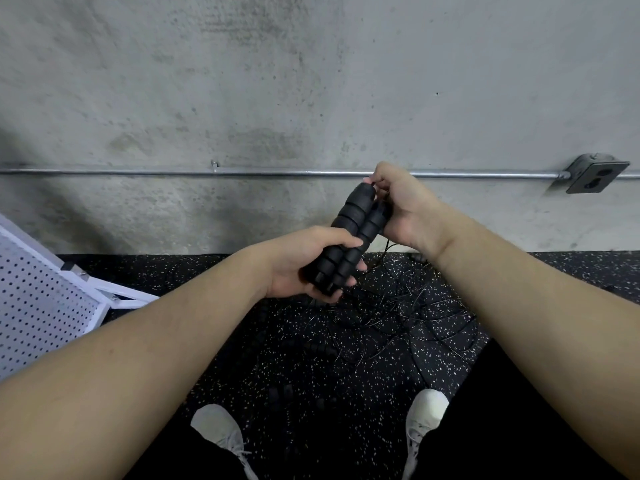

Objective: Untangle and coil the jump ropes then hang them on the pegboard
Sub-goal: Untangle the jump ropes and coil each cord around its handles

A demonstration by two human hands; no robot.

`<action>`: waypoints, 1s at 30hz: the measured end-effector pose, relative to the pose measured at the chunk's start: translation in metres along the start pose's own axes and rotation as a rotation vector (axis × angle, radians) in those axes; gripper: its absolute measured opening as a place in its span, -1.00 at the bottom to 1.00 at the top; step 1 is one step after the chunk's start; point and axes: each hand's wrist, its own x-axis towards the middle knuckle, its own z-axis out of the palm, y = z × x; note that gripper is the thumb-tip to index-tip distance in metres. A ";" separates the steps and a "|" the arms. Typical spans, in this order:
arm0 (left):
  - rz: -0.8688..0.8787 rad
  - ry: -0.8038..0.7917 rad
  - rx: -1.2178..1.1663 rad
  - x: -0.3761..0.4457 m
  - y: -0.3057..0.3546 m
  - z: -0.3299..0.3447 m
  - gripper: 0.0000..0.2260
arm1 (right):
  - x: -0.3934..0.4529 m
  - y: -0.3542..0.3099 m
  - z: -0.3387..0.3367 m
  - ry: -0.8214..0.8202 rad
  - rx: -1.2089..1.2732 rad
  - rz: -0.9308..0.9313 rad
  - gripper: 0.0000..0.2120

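Forearms nearest. Left hand (304, 263) grips two handles (349, 233) low; right hand (398, 206) pinches top end w/ cord. Handle axis 7-to-1 o'clock. Tangled ropes (398, 320) on floor, 6 o'clock below hands; pegboard (41, 299) at 9.

Two black ribbed foam jump-rope handles (349, 237) lie side by side, tilted up toward the far right, gripped at their lower ends. Thin black cords (408, 317) lie tangled on the speckled floor below. The white pegboard (38, 303) leans at the left.
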 end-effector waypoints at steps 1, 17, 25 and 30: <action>0.018 0.011 0.008 0.000 0.001 -0.001 -0.79 | 0.001 -0.001 -0.002 -0.010 -0.045 0.014 -0.75; 0.061 -0.046 0.173 -0.018 0.018 -0.041 -0.76 | -0.009 -0.005 -0.025 -0.130 -1.182 -0.359 -0.41; 0.143 -0.084 0.028 -0.018 0.020 -0.043 -0.59 | 0.003 -0.014 -0.023 0.106 -1.102 -0.562 -0.42; 0.184 0.024 0.109 -0.013 0.019 -0.037 -0.76 | 0.008 -0.016 -0.028 0.179 -1.123 -0.620 -0.43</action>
